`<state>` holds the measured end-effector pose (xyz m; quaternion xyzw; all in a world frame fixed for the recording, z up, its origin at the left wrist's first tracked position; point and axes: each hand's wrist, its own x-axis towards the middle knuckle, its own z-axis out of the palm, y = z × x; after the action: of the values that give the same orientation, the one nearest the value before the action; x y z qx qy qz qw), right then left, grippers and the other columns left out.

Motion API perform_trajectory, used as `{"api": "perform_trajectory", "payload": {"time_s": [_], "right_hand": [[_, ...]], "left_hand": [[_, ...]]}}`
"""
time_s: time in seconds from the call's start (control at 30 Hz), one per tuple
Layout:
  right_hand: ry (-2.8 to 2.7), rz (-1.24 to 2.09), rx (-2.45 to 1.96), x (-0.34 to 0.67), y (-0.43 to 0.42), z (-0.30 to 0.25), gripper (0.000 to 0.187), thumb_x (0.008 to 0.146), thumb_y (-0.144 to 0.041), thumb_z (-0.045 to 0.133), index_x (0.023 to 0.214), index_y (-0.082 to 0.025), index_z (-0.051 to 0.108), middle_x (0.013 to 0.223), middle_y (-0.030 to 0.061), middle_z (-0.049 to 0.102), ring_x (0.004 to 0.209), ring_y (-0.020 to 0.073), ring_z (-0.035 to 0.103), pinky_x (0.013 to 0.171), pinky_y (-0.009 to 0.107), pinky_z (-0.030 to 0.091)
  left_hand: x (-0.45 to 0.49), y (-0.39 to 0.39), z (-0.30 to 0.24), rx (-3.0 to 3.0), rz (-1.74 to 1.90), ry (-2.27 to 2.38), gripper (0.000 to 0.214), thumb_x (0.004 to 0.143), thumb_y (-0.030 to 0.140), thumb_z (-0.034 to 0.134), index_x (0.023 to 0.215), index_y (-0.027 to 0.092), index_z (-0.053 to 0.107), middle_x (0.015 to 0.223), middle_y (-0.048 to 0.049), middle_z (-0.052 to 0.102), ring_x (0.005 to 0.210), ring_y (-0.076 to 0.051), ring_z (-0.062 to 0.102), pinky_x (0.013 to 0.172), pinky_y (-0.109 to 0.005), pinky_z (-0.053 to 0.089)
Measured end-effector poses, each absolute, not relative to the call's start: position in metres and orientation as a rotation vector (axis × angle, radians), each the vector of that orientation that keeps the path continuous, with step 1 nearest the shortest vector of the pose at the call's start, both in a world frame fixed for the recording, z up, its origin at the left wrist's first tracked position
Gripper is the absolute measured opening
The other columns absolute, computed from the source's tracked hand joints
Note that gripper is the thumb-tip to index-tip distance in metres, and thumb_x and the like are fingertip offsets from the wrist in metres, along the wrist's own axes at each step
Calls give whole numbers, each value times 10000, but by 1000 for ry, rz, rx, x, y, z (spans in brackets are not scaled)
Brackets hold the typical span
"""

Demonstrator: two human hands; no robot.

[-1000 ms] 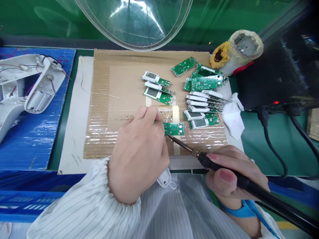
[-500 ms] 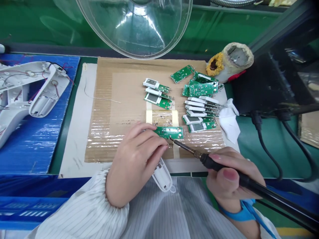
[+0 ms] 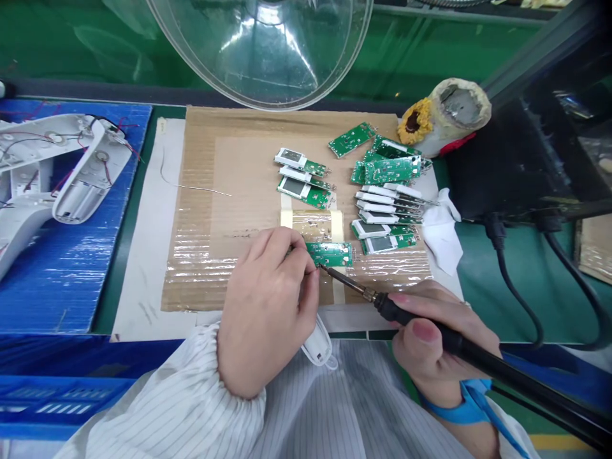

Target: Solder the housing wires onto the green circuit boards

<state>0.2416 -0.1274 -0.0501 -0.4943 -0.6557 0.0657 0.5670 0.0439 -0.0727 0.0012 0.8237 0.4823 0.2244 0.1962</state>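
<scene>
Circuit board point(image 3: 335, 254): green, lying on the cardboard point(image 3: 239, 159) in front of the person, its left end hidden by the left fingers
Blue sheet point(image 3: 117, 248): far left on the green worktop point(image 3: 497, 293), bearing white plastic housings point(image 3: 90, 169) with thin red and dark wires
Silver wire point(image 3: 196, 188): thin, bent, running from the white sheet point(image 3: 143, 255) onto the cardboard
Left grip point(image 3: 268, 306): fingers bunched together over the left end of the circuit board, thumb by its lower edge; whether they are clamped on anything, I cannot tell
Three screen boards point(image 3: 306, 185): overlapping, beyond the taped strip point(image 3: 310, 223) behind the circuit board
White casing point(image 3: 318, 344): partly hidden beneath the left grip
Stacked boards point(image 3: 389, 171): a green cluster, with more white-framed ones overlapping nearer the person
Soldering iron point(image 3: 394, 309): slanting, tip at the circuit board's lower edge near the left fingertips; contact too fine to tell
White tissue point(image 3: 440, 229): just right of the stacked boards
Right grip point(image 3: 444, 338): clamped round the soldering iron's black handle, blue band point(image 3: 456, 408) at the wrist
Black box point(image 3: 502, 172): far right, two cables plugged in
</scene>
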Motion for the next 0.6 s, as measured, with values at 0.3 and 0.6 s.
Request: {"api": "perform_trajectory", "payload": {"time_s": [0.3,0.6], "right_hand": [[-1724,258,-1234,255,-140,-36,248,925,-288,621,1160,-299,701,721,-5,693,634,178,657,513,348,526],[-1475,232,-1488,264,-127,-33,418,857,-154,704,1253,-266,638,938,-4,778,807,193,760,803,366,626]], "left_hand": [[48,-69,12,2467,445,1408,143,895,134,508,781,157,591,975,-90,590,945,-268,593,781,-457,535],[33,-81,14,2512,570,1452,128,926,181,575,1023,160,655,1243,-121,599,1169,-335,543,964,-540,459]]}}
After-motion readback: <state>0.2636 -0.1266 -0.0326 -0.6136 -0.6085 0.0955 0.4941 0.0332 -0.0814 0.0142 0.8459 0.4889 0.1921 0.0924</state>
